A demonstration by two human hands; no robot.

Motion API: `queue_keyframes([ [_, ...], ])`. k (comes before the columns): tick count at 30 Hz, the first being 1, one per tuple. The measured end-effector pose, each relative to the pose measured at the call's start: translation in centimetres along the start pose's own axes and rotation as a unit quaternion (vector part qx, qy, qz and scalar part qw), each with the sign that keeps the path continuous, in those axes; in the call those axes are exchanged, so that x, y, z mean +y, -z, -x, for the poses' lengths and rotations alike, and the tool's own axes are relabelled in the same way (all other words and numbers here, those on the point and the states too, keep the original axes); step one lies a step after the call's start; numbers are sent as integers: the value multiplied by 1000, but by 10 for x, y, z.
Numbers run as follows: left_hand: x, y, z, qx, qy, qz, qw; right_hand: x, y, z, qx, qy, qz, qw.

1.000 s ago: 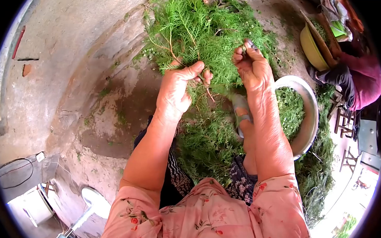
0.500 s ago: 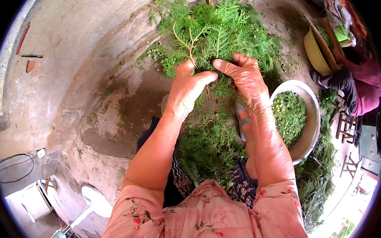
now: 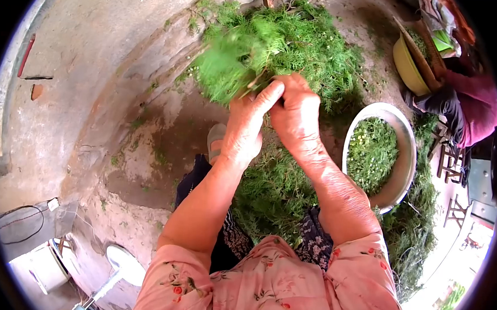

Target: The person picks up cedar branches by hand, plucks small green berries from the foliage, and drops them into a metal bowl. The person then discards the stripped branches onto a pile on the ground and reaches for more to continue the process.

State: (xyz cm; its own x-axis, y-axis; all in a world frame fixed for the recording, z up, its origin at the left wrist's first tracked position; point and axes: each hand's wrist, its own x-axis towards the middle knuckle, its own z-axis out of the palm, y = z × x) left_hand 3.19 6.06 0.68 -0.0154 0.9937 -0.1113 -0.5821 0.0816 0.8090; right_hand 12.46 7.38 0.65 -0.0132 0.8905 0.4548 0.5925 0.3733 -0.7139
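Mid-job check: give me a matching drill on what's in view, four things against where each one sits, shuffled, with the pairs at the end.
Things
1. leafy branch
2. metal bowl
3. yellow basin
4. sandal

Places
A. low on the ground, partly hidden by the left hand
B. top right, next to another person's pink sleeve
C. gripped by the left hand and the right hand
D. right of the right forearm, filled with green clippings

Pairs: 1-C, 2-D, 3-B, 4-A
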Motion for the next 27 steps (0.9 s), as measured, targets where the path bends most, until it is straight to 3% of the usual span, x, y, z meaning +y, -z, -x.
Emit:
queue_keyframes([
  [2, 1, 2, -3, 61, 67, 76, 993, -6, -3, 6, -61, -39, -25, 997],
  [4, 5, 10, -7, 53, 91, 87, 991, -5, -2, 5, -82, -36, -62, 994],
  [6, 8, 14, -13, 98, 145, 104, 979, -5, 6, -3, -193, -70, -191, 960],
  [8, 13, 6, -9, 132, 133, 64, 980, -12, 18, -11, -171, -186, -256, 933],
  [10, 17, -1, -8, 178, 58, -17, 982, -9, 25, -22, -84, -300, -297, 903],
  [17, 1, 6, -10, 128, 63, -10, 990, 31, 18, -32, -103, -174, -222, 954],
  [19, 6, 2, -8, 144, 100, 16, 984, 34, 13, -30, -100, -183, -224, 952],
  [26, 13, -1, -7, 148, 99, 21, 984, 18, 16, -24, -100, -195, -224, 949],
  [27, 15, 1, -7, 173, 121, 38, 977, 9, 24, -26, -79, -279, -265, 920],
])
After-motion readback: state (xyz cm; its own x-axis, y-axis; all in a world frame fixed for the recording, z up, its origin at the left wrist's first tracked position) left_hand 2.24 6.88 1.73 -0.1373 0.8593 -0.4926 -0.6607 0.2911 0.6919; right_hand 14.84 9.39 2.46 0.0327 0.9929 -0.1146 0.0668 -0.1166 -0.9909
